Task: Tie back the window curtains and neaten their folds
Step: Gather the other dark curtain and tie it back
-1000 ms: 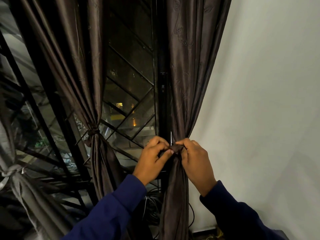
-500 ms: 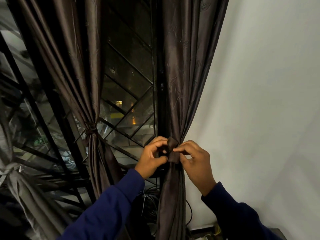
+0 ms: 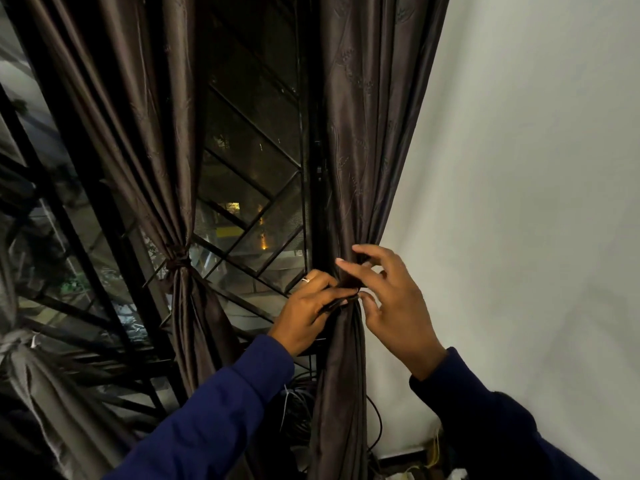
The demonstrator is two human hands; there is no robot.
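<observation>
**Tie-back knot at the right curtain's waist: both hands on it**

The right curtain [image 3: 349,188] hangs beside the white wall [image 3: 519,202], its long axis vertical, gathered to a narrow waist where the tie-back band [image 3: 348,299] crosses it horizontally. Left hand [image 3: 308,310]: fingers curled, pinching the band's end just left of the waist. Right hand [image 3: 394,299]: just right of the waist, thumb tip at the band, fingers spread and half-extended over the gather; whether it actually pinches anything I cannot tell. Both hands sit equally near the knot. Judgement: tightening calls for a pull across the curtain's axis. The left curtain [image 3: 162,140], away from the wall, is already tied at its own waist.
</observation>
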